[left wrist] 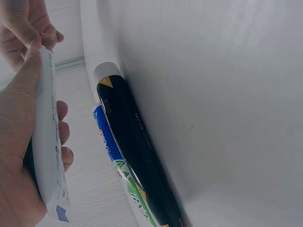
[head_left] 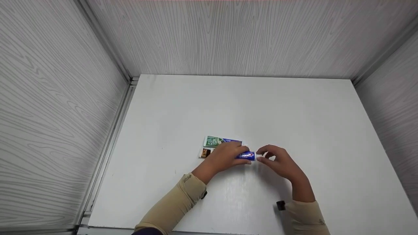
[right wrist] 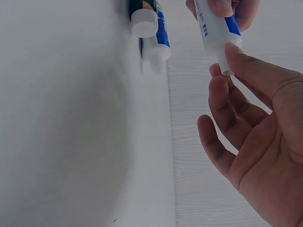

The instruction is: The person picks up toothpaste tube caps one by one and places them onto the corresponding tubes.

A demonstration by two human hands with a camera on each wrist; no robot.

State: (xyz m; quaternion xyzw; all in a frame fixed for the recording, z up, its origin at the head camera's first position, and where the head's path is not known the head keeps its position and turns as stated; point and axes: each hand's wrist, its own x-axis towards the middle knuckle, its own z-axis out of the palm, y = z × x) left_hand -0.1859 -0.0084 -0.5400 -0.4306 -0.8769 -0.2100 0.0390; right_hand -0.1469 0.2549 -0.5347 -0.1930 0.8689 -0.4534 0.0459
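Observation:
My left hand [head_left: 223,156] grips a blue and white toothpaste tube [head_left: 247,155] around its body, above the white table. Its pale printed back [left wrist: 47,137] faces the left wrist view. At the tube's right end, my right hand [head_left: 280,163] has thumb and index finger at the narrow white cap [right wrist: 224,65], pinching it; the other fingers are loosely bent. Beneath and behind my left hand lie a green and blue toothpaste tube [head_left: 214,141] and a dark tube with a white cap [left wrist: 135,137], side by side. In the head view my left hand hides most of the dark tube.
The white tabletop [head_left: 183,107] extends around the hands. Grey wood-grain panels stand at the left [head_left: 58,107], back [head_left: 222,39] and right [head_left: 388,98]. A small black device [head_left: 281,205] sits at the right sleeve's cuff.

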